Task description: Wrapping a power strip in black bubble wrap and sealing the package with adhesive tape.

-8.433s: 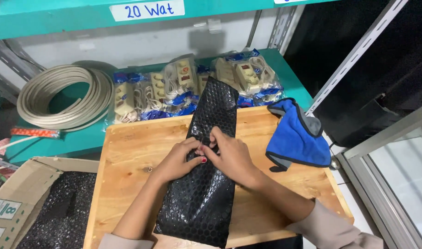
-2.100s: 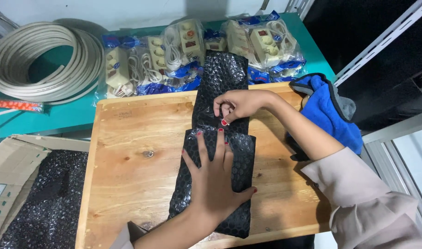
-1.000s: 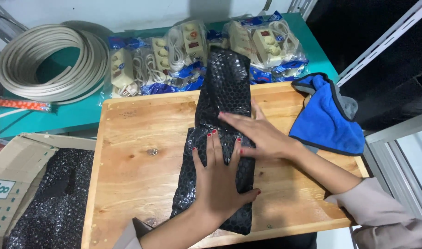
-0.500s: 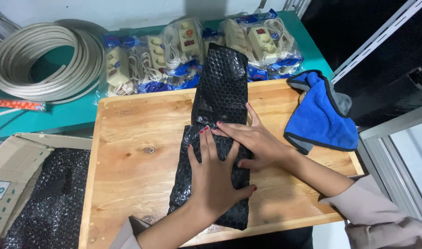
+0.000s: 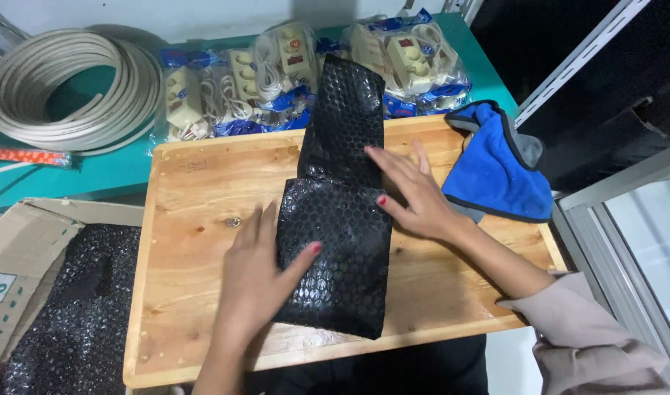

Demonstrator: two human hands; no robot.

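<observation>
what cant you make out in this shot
Head view:
- What is inside the black bubble wrap bundle: the wrap covers it.
- Left hand palm: turned down.
- Cardboard box: cut off by the left edge.
- Packaged power strips: partly hidden by the wrap's upper flap.

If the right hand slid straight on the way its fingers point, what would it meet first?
The right hand points up-left, fingertips at the edge of the black bubble-wrap sheet. It would likely ride onto that sheet's narrow upper strip first; the bagged power strips lie farther along.
</observation>
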